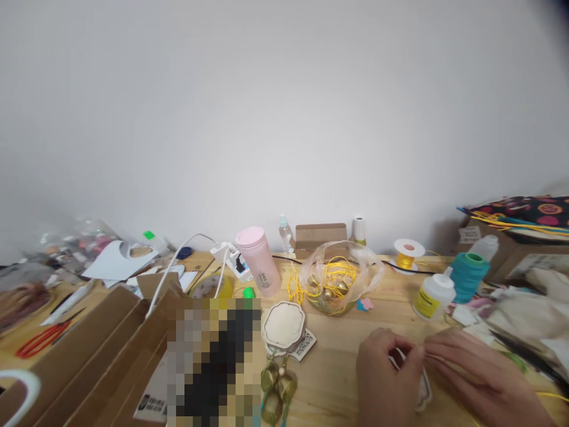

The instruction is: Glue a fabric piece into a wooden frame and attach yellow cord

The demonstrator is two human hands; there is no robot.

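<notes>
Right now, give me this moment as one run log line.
left hand: over pale plaque | right hand: fingertips close to left's | grip: unclear | beyond hands: white bottle, teal thread

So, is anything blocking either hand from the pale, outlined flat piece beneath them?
Nothing visible is: the left hand partly covers the pale flat piece, and the right hand is close beside it. The white bottle with a yellow label stands beyond both hands, out of the way.
</notes>
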